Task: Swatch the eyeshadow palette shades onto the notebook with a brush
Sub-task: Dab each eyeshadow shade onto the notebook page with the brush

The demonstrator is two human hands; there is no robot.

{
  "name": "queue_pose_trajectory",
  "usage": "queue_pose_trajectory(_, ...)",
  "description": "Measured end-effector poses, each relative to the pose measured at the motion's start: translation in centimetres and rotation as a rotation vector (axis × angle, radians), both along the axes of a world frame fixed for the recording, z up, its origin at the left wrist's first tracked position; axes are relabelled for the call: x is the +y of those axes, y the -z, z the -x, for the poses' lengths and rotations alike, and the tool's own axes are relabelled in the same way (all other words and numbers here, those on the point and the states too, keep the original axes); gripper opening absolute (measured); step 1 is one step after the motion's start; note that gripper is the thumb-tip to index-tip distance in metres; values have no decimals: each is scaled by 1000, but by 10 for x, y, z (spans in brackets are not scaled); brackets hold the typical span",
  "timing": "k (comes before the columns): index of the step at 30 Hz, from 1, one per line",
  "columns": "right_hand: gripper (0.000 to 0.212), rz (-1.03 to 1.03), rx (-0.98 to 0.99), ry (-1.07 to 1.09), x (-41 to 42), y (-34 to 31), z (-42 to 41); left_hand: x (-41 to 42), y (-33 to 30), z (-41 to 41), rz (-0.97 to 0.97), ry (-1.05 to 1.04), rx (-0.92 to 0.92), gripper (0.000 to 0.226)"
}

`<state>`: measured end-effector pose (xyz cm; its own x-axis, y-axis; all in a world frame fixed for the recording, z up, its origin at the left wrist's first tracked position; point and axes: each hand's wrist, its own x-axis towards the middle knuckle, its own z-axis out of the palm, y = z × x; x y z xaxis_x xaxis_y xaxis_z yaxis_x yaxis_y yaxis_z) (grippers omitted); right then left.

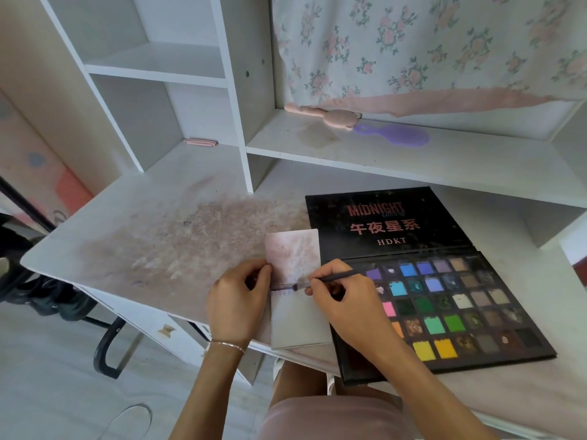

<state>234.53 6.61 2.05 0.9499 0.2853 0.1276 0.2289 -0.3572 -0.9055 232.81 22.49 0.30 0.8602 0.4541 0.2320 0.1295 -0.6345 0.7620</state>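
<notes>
The person is in the middle of a swatching stroke. The right hand (341,300) pinches one brush (330,277) like a pen, and its tip lies on the fold of the small open notebook (293,290), where a short row of pale purple marks is already visible. The left hand (236,301) grips the left edge of the notebook with curled fingers and keeps it steady on the table (133,236).

The notebook lies at the front edge of the table, touching the left side of the open eyeshadow palette (444,309). There is one palette, with its black lid (386,223) laid flat behind the pans; the pans stand in about six rows, but the right hand hides some, so the exact number cannot be told.

As a judgement, the task is at an early stage, because most shades are not yet swatched. The next move probably calls for lifting the brush, loading a fresh shade from a pan, and placing it beside the last mark without smudging.

On the shelf (413,160) behind lie two hairbrushes, one pink (330,115) and one purple (394,134).
</notes>
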Motion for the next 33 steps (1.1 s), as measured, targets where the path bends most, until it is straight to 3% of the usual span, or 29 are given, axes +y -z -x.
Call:
queue_pose_trajectory(10,15,50,3,-22,1,2,-1,0,1,0,-6,-7,-9,13)
queue_pose_trajectory(33,24,100,-8,-40,1,0,0,-1,0,0,-9,-10,-3,12)
